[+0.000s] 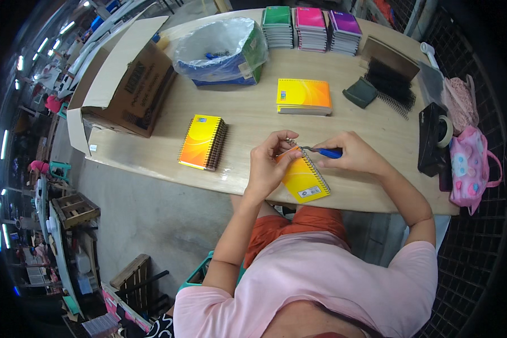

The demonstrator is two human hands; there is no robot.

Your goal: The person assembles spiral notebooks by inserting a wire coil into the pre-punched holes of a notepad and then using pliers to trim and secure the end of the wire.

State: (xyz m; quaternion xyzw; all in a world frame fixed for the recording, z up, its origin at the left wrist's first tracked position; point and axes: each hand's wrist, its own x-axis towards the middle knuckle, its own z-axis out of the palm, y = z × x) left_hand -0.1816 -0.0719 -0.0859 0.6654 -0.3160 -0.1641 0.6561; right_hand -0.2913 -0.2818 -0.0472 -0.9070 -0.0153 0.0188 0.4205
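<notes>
The yellow spiral notebook (302,179), pinched by the left grip (269,163), should be held steady on the bench (242,121) while the right grip (352,153), closed on blue-handled pliers (321,151), crimps the wire end just beside it.

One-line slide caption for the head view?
Left hand steadies a yellow spiral-bound notebook while the right hand works blue-handled pliers at its wire coil, on a light wooden table.

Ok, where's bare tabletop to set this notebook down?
Free: the strip between the left notebook stack and the middle stack, and the patch between the right hand and the tape dispenser. Crowded: the far edge, with the bag-lined box, coloured stacks and black binding combs.
</notes>
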